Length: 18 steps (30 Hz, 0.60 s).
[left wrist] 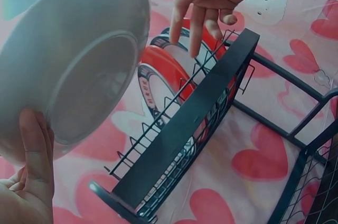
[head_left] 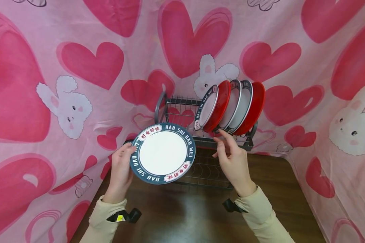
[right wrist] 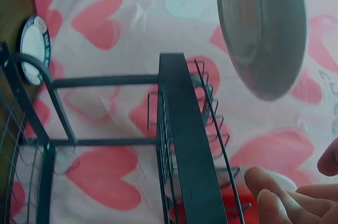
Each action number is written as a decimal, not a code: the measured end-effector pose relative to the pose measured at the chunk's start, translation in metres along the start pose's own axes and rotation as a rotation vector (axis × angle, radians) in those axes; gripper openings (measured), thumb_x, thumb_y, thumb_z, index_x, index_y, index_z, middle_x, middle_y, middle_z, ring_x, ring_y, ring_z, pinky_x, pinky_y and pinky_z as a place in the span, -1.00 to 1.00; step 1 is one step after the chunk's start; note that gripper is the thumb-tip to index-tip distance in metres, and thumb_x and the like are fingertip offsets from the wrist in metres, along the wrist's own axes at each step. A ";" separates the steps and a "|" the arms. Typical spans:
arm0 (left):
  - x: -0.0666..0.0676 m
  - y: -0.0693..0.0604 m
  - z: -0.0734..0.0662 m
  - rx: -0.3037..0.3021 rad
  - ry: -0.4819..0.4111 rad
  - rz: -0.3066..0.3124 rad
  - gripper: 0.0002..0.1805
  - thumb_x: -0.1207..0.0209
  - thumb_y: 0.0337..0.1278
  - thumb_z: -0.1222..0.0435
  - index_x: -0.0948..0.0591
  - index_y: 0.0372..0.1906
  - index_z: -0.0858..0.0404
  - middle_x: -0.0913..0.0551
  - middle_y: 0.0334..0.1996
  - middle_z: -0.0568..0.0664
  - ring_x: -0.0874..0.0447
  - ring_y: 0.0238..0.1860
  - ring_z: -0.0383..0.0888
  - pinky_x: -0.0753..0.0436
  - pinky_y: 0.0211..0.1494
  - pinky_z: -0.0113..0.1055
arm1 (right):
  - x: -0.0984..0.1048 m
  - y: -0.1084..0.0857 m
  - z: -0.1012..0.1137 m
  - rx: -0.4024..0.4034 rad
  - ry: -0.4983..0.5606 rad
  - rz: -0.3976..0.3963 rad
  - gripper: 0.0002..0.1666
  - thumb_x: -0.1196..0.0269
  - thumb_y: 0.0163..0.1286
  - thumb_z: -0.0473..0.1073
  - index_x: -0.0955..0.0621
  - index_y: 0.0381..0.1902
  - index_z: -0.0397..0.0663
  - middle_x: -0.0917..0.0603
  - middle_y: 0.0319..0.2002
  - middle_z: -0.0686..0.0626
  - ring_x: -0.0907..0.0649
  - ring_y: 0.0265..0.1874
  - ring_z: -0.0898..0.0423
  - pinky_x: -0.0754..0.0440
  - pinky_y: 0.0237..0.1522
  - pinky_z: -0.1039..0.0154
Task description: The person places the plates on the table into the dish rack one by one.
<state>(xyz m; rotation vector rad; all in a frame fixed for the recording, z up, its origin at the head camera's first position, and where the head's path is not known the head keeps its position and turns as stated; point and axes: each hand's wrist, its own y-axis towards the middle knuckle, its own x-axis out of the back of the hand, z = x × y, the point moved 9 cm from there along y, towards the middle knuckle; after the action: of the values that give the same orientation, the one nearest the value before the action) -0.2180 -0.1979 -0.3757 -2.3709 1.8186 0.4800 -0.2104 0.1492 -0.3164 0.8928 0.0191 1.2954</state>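
Note:
A white plate [head_left: 162, 153] with a dark blue lettered rim is held by my left hand [head_left: 121, 165], thumb on its front and fingers behind. In the left wrist view the plate's pale underside [left wrist: 100, 71] faces the camera. The plate is raised in front of the left part of a dark dish rack [head_left: 182, 101]. My right hand [head_left: 232, 158] holds nothing; its loosely bent fingers are close to the rack's front bar, just below the standing plates. Those are red plates [head_left: 257, 108] and blue-rimmed plates [head_left: 207, 107], upright in the rack's right part.
Below the upper rack is a lower wire tier [head_left: 200, 167] over the brown wooden tabletop [head_left: 182, 209]. Another blue-rimmed plate [right wrist: 34, 49] appears beyond the rack in the right wrist view. Pink heart-patterned cloth [head_left: 94, 64] surrounds the table at the back and sides.

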 end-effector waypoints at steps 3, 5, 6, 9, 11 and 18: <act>-0.001 0.001 -0.001 -0.007 -0.007 0.009 -0.80 -0.07 0.49 0.35 -0.70 -0.13 0.29 -0.73 -0.44 -0.02 -0.71 -0.47 -0.20 -0.71 -0.30 -0.42 | -0.010 -0.001 0.006 -0.047 0.024 0.044 -0.47 -0.15 0.59 -0.22 -0.47 0.46 -0.11 -0.77 0.07 -0.17 -0.73 -0.51 0.10 -0.59 -0.60 0.27; -0.004 0.002 0.000 -0.018 -0.008 0.014 -0.79 -0.06 0.49 0.35 -0.71 -0.16 0.29 -0.73 -0.45 -0.02 -0.71 -0.49 -0.20 -0.71 -0.31 -0.43 | -0.016 -0.002 0.008 -0.071 0.052 0.070 -0.47 -0.14 0.61 -0.18 -0.46 0.48 -0.08 -0.77 0.08 -0.14 -0.72 -0.51 0.16 -0.62 -0.57 0.25; -0.005 0.003 0.000 -0.025 -0.009 0.016 -0.79 -0.06 0.49 0.35 -0.70 -0.17 0.29 -0.72 -0.46 -0.02 -0.71 -0.50 -0.20 -0.70 -0.33 -0.43 | -0.019 -0.002 0.010 -0.079 0.062 0.083 -0.47 -0.13 0.61 -0.17 -0.45 0.48 -0.07 -0.77 0.09 -0.13 -0.71 -0.52 0.17 -0.64 -0.55 0.25; -0.008 0.003 -0.001 -0.042 -0.009 0.022 -0.78 -0.05 0.49 0.35 -0.70 -0.21 0.31 -0.73 -0.48 -0.01 -0.71 -0.51 -0.19 -0.70 -0.35 -0.43 | -0.028 -0.002 0.014 -0.096 0.096 0.119 -0.46 -0.12 0.62 -0.15 -0.45 0.49 -0.06 -0.76 0.12 -0.12 -0.73 -0.50 0.15 -0.66 -0.52 0.24; -0.010 0.003 -0.001 -0.052 -0.007 0.028 -0.78 -0.06 0.50 0.35 -0.70 -0.19 0.32 -0.74 -0.46 0.00 -0.72 -0.50 -0.19 -0.71 -0.33 -0.42 | -0.034 -0.002 0.017 -0.103 0.119 0.139 -0.45 -0.13 0.62 -0.14 -0.43 0.50 -0.06 -0.77 0.08 -0.11 -0.73 -0.49 0.10 -0.67 -0.52 0.24; -0.017 0.004 0.000 -0.071 0.014 0.036 -0.77 -0.08 0.50 0.31 -0.67 -0.17 0.39 -0.72 -0.46 0.00 -0.70 -0.48 -0.17 -0.71 -0.30 -0.40 | -0.048 -0.004 0.022 -0.156 0.176 0.198 -0.35 -0.14 0.61 -0.10 -0.34 0.60 0.07 -0.72 -0.35 -0.03 -0.63 -0.57 0.01 -0.68 -0.51 0.23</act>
<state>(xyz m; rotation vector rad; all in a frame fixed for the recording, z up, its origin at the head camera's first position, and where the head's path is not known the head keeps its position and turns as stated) -0.2251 -0.1837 -0.3702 -2.3965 1.8842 0.5426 -0.2120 0.0966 -0.3255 0.6576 -0.0328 1.5359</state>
